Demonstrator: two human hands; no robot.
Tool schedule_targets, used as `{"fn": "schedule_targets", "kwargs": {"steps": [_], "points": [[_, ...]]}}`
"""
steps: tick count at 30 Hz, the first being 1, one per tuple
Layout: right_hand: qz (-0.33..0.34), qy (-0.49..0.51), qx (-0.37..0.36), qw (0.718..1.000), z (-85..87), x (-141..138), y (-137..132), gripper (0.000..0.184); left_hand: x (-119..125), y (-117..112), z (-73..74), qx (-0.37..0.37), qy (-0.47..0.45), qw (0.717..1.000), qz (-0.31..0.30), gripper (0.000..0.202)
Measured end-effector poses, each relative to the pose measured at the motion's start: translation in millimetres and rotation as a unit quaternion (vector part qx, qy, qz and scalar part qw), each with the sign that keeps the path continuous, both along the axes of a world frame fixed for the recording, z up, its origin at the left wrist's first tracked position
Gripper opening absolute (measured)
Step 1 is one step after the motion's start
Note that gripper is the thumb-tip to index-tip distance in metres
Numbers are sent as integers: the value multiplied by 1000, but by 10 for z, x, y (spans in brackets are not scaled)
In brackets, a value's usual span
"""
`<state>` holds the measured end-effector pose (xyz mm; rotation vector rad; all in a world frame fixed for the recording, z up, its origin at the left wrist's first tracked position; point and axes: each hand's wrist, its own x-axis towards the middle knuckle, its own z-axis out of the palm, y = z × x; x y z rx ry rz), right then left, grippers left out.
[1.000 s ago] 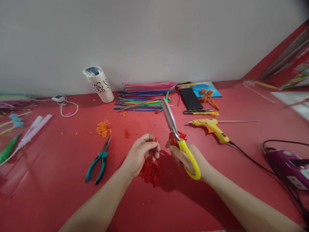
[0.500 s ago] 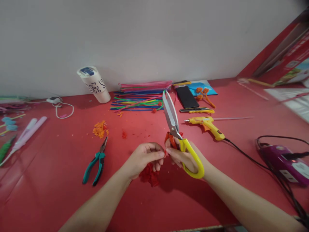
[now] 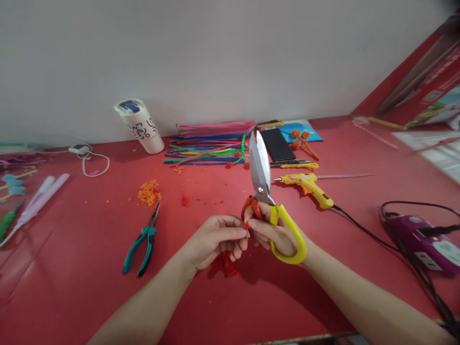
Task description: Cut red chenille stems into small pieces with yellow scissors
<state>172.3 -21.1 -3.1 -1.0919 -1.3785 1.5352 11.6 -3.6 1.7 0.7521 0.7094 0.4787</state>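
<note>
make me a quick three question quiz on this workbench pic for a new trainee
1. True or false: the right hand holds the scissors.
2. Which of these lies to the left of the left hand? a) phone b) pliers c) power strip
3. Fill in the colour: the body of the glue gun is ____.

Key: 1 true; 2 b; 3 yellow.

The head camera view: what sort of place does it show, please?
Probably a small handicraft workspace: pipe cleaners and a hot glue gun lie on the red tabletop, and the right hand holds scissors.
</note>
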Motion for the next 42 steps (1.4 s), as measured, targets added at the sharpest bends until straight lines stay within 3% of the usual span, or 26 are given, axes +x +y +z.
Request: {"fn": "schedule_targets", "kwargs": {"steps": [8, 12, 18, 28, 34, 39, 42], "points": [[-26, -26, 8, 999, -11, -7, 12, 12, 21, 15, -19, 88, 55, 990, 91, 13], [-26, -42, 1, 999, 6, 1, 3, 10, 20, 15, -20, 94, 53, 992, 71, 12], [-6, -56, -15, 998, 5, 8, 13, 12, 10, 23, -15, 36, 29, 998, 31, 13], [-58, -88, -12, 994, 63, -37, 10, 16, 23, 26, -28, 57, 55, 993, 84, 13], [-57, -102, -21, 993, 21, -28, 13, 15, 36, 17, -22, 70, 76, 992, 68, 13], [-37, -101, -23, 994, -11, -28, 12, 17, 27, 6, -18, 34, 52, 998, 30, 13], [-38, -136, -13, 990, 19, -12, 14, 19, 21, 13, -19, 27, 51, 997, 44, 13]]}}
